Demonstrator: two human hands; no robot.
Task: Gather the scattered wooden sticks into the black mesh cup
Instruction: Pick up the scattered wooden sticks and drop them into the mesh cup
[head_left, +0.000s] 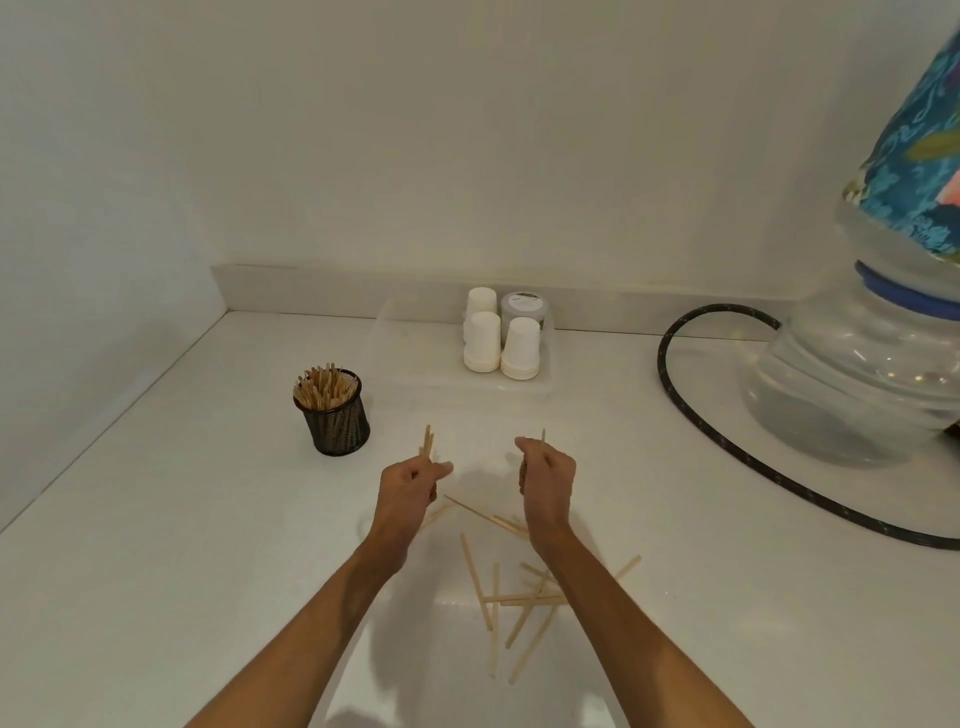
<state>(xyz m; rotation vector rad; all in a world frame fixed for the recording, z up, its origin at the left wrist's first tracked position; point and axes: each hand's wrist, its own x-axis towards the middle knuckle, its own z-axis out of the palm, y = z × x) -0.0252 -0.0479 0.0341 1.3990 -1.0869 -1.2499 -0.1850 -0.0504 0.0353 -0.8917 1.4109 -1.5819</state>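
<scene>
Sticks, thin pale wooden ones (511, 605), lie crisscrossed on the white countertop (156, 571) under both forearms, so plenty remains to collect. Left hand (410, 480) pinches a couple of sticks upright, ends poking above the fingers, ready to drop in end-first. Right hand (545, 475) is closed on one more stick. Black mesh cup (335, 415) stands near, front-left, already bristling with sticks.

Office pantry: paper cups (501, 340), water jug (852, 384).
</scene>
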